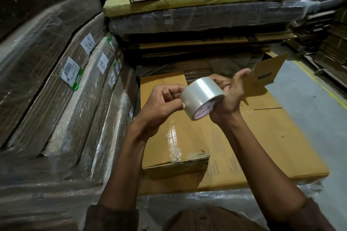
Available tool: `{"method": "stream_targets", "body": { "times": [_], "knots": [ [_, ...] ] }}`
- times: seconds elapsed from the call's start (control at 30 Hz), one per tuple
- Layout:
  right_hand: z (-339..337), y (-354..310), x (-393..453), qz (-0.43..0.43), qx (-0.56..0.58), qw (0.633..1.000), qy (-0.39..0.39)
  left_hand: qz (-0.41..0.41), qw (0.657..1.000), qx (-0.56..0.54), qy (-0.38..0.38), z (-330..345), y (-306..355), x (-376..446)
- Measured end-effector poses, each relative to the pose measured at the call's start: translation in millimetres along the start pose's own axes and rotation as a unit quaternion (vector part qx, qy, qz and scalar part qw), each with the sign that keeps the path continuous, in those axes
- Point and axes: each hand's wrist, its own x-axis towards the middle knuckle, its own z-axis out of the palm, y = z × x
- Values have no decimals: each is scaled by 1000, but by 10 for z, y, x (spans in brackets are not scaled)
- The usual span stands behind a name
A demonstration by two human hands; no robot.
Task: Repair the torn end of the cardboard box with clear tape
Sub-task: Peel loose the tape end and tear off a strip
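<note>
both hands raised over the flattened cardboard box [253,137]. right hand [228,97] grips the clear tape roll [201,97], fingers curled round its far side. left hand [163,103] pinches at the roll's near edge — thumb and fingertips on the tape surface. box lies flat below on plastic-wrapped stacks [56,99]; torn end [195,156] faces the person, a crinkled tape strip [173,144] beside it.

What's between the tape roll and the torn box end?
In the head view, only bare box top with a taped strip lies between the tape roll and the torn end.
</note>
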Motion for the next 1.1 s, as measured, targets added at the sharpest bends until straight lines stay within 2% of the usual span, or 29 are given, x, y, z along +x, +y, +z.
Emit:
{"method": "stream_targets", "body": {
  "times": [0.17,0.47,0.7,0.83,1.1],
  "knots": [
    [32,4,-35,21,2,1000,-9,3,999,-15,29,-1,-45,13],
    [66,12,-23,-65,-132,989,-29,-18,995,16,97,114,91,24],
    [-7,39,-20,-17,-46,998,-27,-8,999,21,44,94,72,4],
    [-21,43,-29,-5,-27,999,-31,-8,999,20,50,118,60,3],
    [1,43,-45,-38,-58,997,-35,-13,995,10,94,141,21,6]
  ]
}}
